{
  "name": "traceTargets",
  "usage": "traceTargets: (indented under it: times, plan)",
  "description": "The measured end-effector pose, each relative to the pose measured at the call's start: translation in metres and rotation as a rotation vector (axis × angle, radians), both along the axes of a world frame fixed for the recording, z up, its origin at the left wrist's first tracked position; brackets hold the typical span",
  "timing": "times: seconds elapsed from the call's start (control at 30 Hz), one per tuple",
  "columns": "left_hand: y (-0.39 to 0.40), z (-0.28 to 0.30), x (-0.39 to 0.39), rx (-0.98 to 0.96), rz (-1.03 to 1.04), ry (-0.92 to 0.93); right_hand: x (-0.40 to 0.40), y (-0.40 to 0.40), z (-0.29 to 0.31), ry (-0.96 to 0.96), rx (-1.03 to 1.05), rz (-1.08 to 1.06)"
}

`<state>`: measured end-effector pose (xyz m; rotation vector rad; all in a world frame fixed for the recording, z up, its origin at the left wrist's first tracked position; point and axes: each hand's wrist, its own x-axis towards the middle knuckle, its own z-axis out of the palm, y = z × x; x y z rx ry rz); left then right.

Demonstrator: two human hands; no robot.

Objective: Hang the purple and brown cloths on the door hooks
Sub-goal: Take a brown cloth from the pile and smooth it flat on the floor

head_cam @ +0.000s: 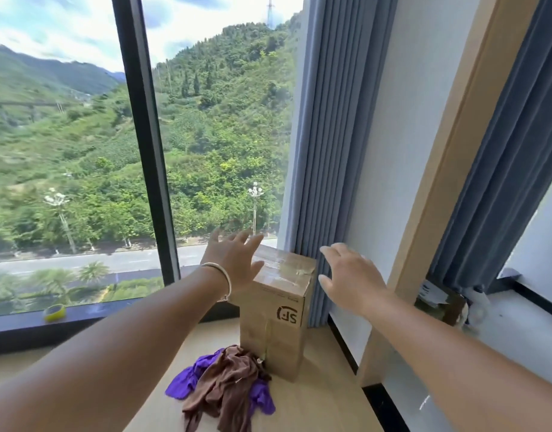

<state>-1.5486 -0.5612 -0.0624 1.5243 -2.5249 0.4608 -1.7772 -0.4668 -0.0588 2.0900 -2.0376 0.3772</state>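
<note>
Head view. Landmark: tall cardboard box, taped top, standing upright on the light wood floor near the window corner.

Left hand is raised just left of the box top, fingers straight and spread, holding nothing; thumb seems to touch or overlap the box's top left edge, contact unclear. White bracelet on that wrist.

Right hand hovers just right of the box top, in front of the curtain, fingers straight and slightly apart, holding nothing, apart from the box.

Brown cloth lies crumpled on the floor at the box's base, in front and to its left, touching or nearly touching the box. Purple cloth lies under the brown one, sticking out on the left and at the lower right. Both hands are well above the cloths.

Blue-grey curtain hangs right behind the box. Large window with dark frame to the box's left; yellow tape roll on the dark sill, well left of the box. Door hooks not in view.
</note>
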Motion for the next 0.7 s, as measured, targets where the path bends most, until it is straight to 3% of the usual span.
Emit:
traceTargets:
  times: [0.33, 0.7]
  plan:
    - [-0.156, -0.105, 0.073, 0.192, 0.213, 0.027, 0.056, -0.189, -0.086, 0.06, 0.202, 0.168]
    - [-0.214, -0.258, 0.13, 0.499, 0.401, 0.02, 0.103, -0.303, -0.221, 0.073, 0.44, 0.367]
